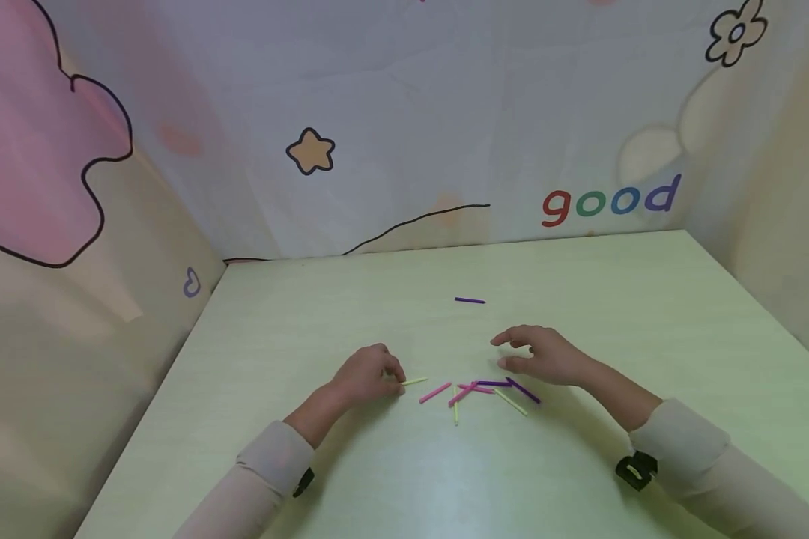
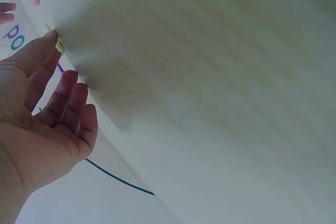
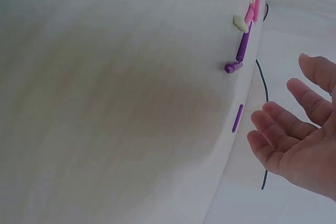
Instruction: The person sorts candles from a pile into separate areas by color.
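My left hand (image 1: 371, 374) pinches a thin pale-yellow stick (image 1: 415, 381) between thumb and index finger, low over the table. In the left wrist view the same yellow stick (image 2: 60, 47) shows at the thumb tip, while the other fingers are loosely bent. To the right lies a loose cluster: pink sticks (image 1: 435, 393), two purple sticks (image 1: 526, 391) and two more yellow sticks (image 1: 510, 403), some crossing. Above the cluster's right end hovers my right hand (image 1: 546, 358), fingers spread and holding nothing; in the right wrist view its palm (image 3: 310, 145) is bare.
A single purple stick (image 1: 470, 300) lies farther back on the pale green table (image 1: 297, 314). Behind the table hangs a printed cloth (image 1: 404, 135) with a star, a flower and the word "good". More cloth stands along both sides.
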The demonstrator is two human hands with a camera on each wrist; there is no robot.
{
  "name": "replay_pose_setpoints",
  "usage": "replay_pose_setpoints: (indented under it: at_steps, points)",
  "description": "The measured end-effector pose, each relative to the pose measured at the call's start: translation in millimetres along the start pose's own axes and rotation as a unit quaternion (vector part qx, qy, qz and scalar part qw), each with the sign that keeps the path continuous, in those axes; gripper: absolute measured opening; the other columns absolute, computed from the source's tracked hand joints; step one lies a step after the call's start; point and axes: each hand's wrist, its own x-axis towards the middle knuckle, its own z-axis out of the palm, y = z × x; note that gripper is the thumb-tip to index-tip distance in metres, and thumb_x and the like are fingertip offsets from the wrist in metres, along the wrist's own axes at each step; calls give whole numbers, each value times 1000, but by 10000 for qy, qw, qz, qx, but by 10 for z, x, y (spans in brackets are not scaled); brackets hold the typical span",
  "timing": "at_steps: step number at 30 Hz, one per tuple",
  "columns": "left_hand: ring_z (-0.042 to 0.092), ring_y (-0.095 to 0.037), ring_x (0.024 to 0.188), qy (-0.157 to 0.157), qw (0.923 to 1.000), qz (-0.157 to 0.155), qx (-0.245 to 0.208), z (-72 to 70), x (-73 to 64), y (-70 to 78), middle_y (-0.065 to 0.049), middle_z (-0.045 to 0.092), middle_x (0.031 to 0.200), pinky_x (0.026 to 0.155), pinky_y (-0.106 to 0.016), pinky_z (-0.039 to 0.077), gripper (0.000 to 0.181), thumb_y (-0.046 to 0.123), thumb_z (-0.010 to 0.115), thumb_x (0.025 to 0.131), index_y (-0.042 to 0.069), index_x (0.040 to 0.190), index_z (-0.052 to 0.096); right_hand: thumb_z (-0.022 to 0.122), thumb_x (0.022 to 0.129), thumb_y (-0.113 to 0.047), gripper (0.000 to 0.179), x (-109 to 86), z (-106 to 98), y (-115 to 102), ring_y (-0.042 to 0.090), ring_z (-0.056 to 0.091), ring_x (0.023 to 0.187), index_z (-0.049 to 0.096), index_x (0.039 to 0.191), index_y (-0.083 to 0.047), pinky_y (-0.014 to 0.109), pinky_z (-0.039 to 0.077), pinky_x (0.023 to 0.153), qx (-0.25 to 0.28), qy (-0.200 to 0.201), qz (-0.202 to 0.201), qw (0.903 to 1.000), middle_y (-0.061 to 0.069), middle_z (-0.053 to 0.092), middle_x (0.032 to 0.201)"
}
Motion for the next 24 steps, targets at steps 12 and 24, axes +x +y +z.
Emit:
replay_pose_setpoints:
  at_steps: [12, 24]
  points:
    - [47, -9, 66, -138, 9932, 47, 1151, -67, 37, 76, 11, 50, 70, 65, -36, 35, 3, 21, 72, 78, 21, 80, 71, 66, 85, -15, 33, -295, 25, -57, 35, 52, 108, 61, 115, -4, 50, 40, 88, -52, -7, -39, 10000, 6, 60, 115]
    - [46, -9, 64, -430, 9906, -38, 1295, -109, 65, 142, 10, 49, 70, 54, -29, 38, 5, 17, 67, 75, 21, 76, 65, 69, 84, -16, 31, -504, 21, -52, 34, 54, 102, 62, 112, -6, 49, 42, 83, -98, 5, 86, 9999, 5, 61, 109]
